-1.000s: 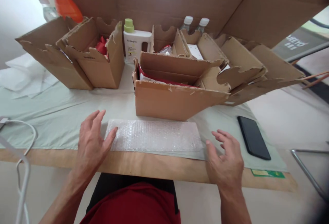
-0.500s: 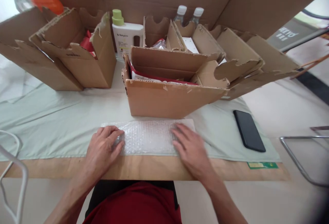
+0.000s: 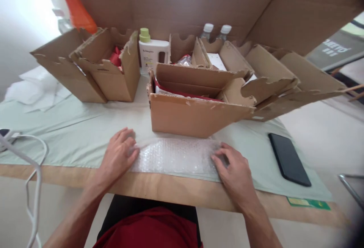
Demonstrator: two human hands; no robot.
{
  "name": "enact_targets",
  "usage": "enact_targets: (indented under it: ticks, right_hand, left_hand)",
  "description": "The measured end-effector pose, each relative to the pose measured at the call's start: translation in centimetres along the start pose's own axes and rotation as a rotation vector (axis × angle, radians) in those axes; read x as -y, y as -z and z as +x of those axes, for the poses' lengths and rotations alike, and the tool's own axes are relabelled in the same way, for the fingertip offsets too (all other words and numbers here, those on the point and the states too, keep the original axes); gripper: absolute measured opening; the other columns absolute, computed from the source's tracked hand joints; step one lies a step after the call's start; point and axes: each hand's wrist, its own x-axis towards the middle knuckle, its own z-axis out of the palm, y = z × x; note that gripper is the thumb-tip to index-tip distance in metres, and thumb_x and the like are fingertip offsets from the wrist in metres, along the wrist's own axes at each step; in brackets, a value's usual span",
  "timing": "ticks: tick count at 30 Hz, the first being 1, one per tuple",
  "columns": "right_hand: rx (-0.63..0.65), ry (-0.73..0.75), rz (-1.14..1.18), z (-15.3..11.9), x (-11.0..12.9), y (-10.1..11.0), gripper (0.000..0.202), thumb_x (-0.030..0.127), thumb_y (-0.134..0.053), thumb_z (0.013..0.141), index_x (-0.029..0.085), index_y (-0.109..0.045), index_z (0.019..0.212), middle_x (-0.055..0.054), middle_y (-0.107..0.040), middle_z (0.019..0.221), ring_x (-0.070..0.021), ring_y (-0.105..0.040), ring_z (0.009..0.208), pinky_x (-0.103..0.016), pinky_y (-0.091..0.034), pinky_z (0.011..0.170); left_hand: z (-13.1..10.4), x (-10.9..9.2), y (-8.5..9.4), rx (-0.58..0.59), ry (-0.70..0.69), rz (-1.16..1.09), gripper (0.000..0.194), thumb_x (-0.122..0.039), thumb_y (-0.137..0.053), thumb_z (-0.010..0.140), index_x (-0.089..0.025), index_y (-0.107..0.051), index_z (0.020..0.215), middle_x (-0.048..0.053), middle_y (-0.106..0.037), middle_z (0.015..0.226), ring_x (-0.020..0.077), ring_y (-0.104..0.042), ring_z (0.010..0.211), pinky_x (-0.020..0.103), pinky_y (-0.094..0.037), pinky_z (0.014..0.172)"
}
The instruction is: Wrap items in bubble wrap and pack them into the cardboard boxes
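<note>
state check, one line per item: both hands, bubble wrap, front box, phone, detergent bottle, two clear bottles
left hand: flat on bubble wrap's left end
right hand: flat on its right end
bubble wrap: spread flat on the cloth
front box: open, flaps up
phone: face up, screen dark
detergent bottle: upright, capped
two clear bottles: upright, capped

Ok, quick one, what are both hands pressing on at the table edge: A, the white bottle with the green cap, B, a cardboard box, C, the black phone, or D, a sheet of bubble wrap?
D: the left hand and right hand lie flat on opposite ends of the bubble wrap.
</note>
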Motion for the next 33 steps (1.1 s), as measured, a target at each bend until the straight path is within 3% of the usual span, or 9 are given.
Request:
enact_targets:
  ticks: [4,7,13,17,21,24,27,30,33]
  right_hand:
    - [-0.012,-0.098,0.069,-0.2,-0.5,0.8,0.038,0.05,-0.054,0.089,0.021,-0.067,0.109,-0.012,-0.076,0.105,-0.0296,-0.07,0.095,-0.047,-0.05,0.091]
    - [0.043,-0.172,0.047,0.8,-0.6,0.6,0.058,0.054,-0.059,0.08,0.017,-0.066,0.124,-0.013,-0.075,0.098,-0.0318,-0.069,0.09,-0.049,-0.051,0.087]
    - [0.093,-0.029,0.081,1.8,0.5,0.8,0.033,0.052,-0.055,0.085,0.022,-0.07,0.082,-0.01,-0.074,0.084,-0.0293,-0.07,0.082,-0.044,-0.054,0.076]
    - [-0.077,0.23,0.136,0.3,5.2,3.8,0.016,0.036,-0.056,0.098,0.023,-0.065,0.094,-0.01,-0.075,0.115,-0.0233,-0.073,0.101,-0.034,-0.056,0.078]
    - [-0.115,0.671,0.148,0.9,14.3,6.8,0.02,0.008,-0.054,0.096,0.021,-0.062,0.108,-0.005,-0.076,0.106,-0.0162,-0.072,0.096,-0.03,-0.052,0.084]
    - [-0.113,0.98,0.167,4.5,21.6,5.5,0.018,0.007,-0.049,0.098,0.016,-0.063,0.104,-0.007,-0.077,0.101,-0.0181,-0.069,0.087,-0.034,-0.049,0.077]
    - [-0.227,1.063,-0.003,9.0,26.7,1.8,0.021,0.011,-0.047,0.102,0.017,-0.066,0.099,-0.006,-0.077,0.094,-0.0216,-0.067,0.086,-0.038,-0.048,0.078]
    - [-0.171,0.991,-0.051,10.5,27.2,-0.6,0.034,0.009,-0.049,0.1,0.013,-0.061,0.131,-0.015,-0.068,0.136,-0.0299,-0.059,0.127,-0.045,-0.046,0.101]
    - [0.118,0.948,0.056,7.6,23.4,-0.6,0.046,0.005,-0.052,0.094,0.017,-0.057,0.138,-0.014,-0.059,0.148,-0.0275,-0.054,0.134,-0.045,-0.045,0.107]
  left_hand:
    - [-1.9,-1.8,1.4,0.057,0.128,-0.154,0.019,-0.029,-0.048,0.093,-0.021,-0.066,0.094,0.006,-0.075,0.09,0.0245,-0.072,0.082,0.039,-0.057,0.077]
    - [-2.8,-2.4,2.3,0.07,0.187,-0.282,0.018,-0.031,-0.051,0.094,-0.023,-0.066,0.098,0.001,-0.077,0.09,0.0208,-0.074,0.079,0.033,-0.056,0.073]
    - [-4.2,-1.6,2.7,0.065,0.221,-0.424,0.021,-0.031,-0.052,0.093,-0.025,-0.071,0.1,-0.001,-0.078,0.09,0.0185,-0.074,0.078,0.028,-0.057,0.069]
    - [-6.6,0.0,3.5,-0.058,0.248,-0.438,0.025,-0.036,-0.057,0.092,-0.026,-0.073,0.109,0.0,-0.081,0.095,0.0195,-0.077,0.078,0.028,-0.061,0.069]
    - [-10.0,1.8,4.9,-0.173,0.349,-0.494,0.035,-0.039,-0.064,0.089,-0.027,-0.074,0.121,0.002,-0.082,0.108,0.0212,-0.079,0.095,0.026,-0.063,0.077]
    - [-12.0,2.4,5.7,-0.204,0.515,-0.538,0.054,-0.042,-0.063,0.093,-0.03,-0.059,0.146,0.001,-0.08,0.118,0.0193,-0.078,0.1,0.022,-0.063,0.074]
    - [-12.6,2.3,6.1,-0.159,0.473,-0.602,0.041,-0.043,-0.064,0.092,-0.033,-0.072,0.13,0.0,-0.082,0.112,0.0196,-0.078,0.097,0.023,-0.063,0.073]
    - [-12.2,1.9,5.9,-0.074,0.481,-0.764,0.028,-0.043,-0.07,0.086,-0.03,-0.083,0.108,0.003,-0.083,0.102,0.0225,-0.079,0.089,0.027,-0.064,0.074]
    - [-11.8,1.7,5.5,0.074,0.581,-1.202,0.046,-0.041,-0.073,0.083,-0.027,-0.075,0.126,0.006,-0.082,0.096,0.0225,-0.077,0.078,0.031,-0.063,0.074]
